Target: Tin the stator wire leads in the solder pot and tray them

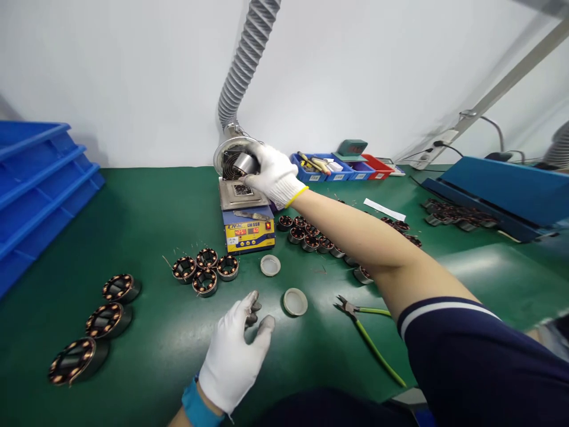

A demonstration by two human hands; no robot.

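Note:
My right hand (274,172), in a white glove with a yellow cuff edge, grips a metal ring-shaped motor stator (246,163). The stator is tilted above the solder pot (244,231), whose display is lit and whose small square opening (243,189) lies just below. A flat metal strip (251,215) rests on the pot's front ledge. Lower in the view, my left hand (240,347), gloved with dark-stained fingertips, hovers over the green table with thumb and fingers apart, holding nothing. Nearest to it are two shallow round dishes (295,302).
Wound stators (205,282) stand in groups left and right of the pot, with three more (109,320) farther left. Green-handled cutters (355,311) lie open at right. Blue trays (40,178) are stacked at left; small bins (313,175) stand behind. An extraction hose (249,59) hangs above.

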